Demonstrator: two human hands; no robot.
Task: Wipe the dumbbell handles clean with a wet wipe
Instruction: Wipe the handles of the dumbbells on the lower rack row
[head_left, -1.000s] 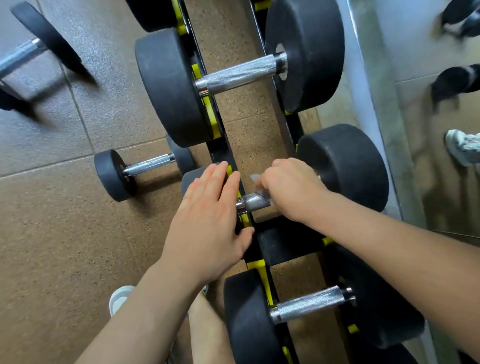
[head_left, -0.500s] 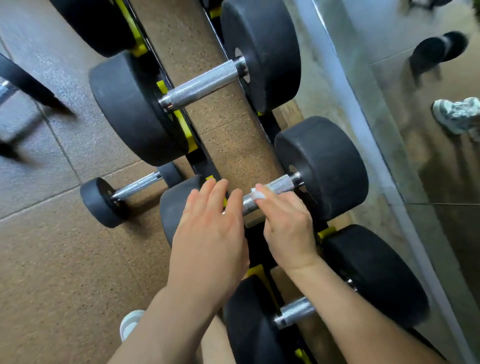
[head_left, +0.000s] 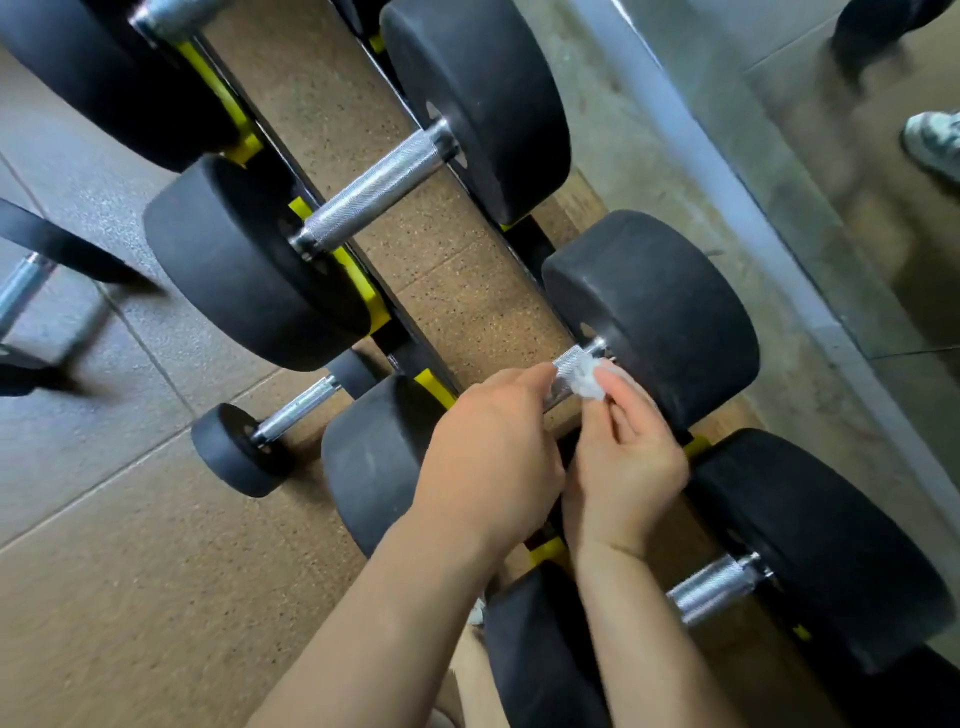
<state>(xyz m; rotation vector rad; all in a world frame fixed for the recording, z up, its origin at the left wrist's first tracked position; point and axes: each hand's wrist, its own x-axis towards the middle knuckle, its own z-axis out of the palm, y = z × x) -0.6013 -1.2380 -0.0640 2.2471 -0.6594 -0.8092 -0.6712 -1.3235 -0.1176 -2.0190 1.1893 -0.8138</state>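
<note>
A black dumbbell lies across the rack, its left head (head_left: 369, 467) partly under my left hand and its right head (head_left: 660, 312) free. Only a short stretch of its knurled steel handle (head_left: 566, 361) shows. My left hand (head_left: 488, 457) curls over the left part of that handle. My right hand (head_left: 628, 462) pinches a crumpled white wet wipe (head_left: 587, 382) against the handle, right beside the right head.
On the black rack with yellow saddles (head_left: 363, 291) a larger dumbbell (head_left: 379, 187) sits above and another (head_left: 717, 592) below. A small dumbbell (head_left: 270, 431) lies on the brown rubber floor to the left. A mirror (head_left: 857, 208) runs along the right.
My right hand slid the wipe along the handle toward the right head. My left hand shifted from the left head onto the handle. The view tilted and moved closer.
</note>
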